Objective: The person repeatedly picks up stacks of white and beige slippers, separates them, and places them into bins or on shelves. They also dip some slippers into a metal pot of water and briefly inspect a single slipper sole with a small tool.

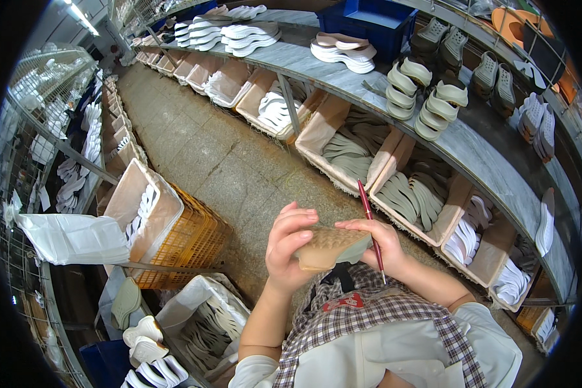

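In front of my chest I hold a shoe sole (330,246), its upturned face tan and patterned, its side grey-green. My left hand (287,242) wraps the sole's left end, thumb below and fingers on top. At the other end, my right hand (387,244) grips the sole with its fingers along the edge. That same hand also keeps a thin dark red pen-like tool (366,204) upright between its fingers. The sole's underside is hidden from view.
A curved shelf (304,55) on the right carries stacked soles, finished shoes (456,48) and a blue crate (368,26). Lined baskets (330,165) full of soles stand under it. Left of me are a yellow crate (187,239) and a white-lined basket (204,291). A tiled aisle (207,149) runs ahead.
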A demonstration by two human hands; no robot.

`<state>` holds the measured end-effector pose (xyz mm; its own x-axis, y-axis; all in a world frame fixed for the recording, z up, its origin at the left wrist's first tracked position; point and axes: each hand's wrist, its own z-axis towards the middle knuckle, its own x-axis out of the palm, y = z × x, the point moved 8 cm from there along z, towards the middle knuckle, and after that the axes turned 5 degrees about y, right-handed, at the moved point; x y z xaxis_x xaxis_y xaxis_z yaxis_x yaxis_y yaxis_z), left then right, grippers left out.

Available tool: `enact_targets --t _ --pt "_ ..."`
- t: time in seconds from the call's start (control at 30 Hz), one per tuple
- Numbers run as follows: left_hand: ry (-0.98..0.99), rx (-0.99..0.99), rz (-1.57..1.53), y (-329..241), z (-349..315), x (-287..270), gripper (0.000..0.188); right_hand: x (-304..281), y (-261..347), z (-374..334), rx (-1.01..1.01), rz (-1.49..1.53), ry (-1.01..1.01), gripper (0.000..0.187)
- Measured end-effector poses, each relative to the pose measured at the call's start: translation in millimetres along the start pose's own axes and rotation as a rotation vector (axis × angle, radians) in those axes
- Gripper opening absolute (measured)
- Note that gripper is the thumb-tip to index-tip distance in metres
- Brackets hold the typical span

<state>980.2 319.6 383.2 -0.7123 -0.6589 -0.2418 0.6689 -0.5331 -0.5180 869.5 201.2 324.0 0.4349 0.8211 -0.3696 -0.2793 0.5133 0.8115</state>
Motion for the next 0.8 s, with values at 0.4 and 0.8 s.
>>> enact_targets --t 0.4,0.8 --pt "-0.021 -0.204 0.007 -9 15 -11 0.009 -6 1 3 0.015 -0.129 0.027 0.049" --pt "-0.293 -0.802 -0.78 76 27 -33 0.019 -28 11 65 0.371 0.457 0.269 0.04"
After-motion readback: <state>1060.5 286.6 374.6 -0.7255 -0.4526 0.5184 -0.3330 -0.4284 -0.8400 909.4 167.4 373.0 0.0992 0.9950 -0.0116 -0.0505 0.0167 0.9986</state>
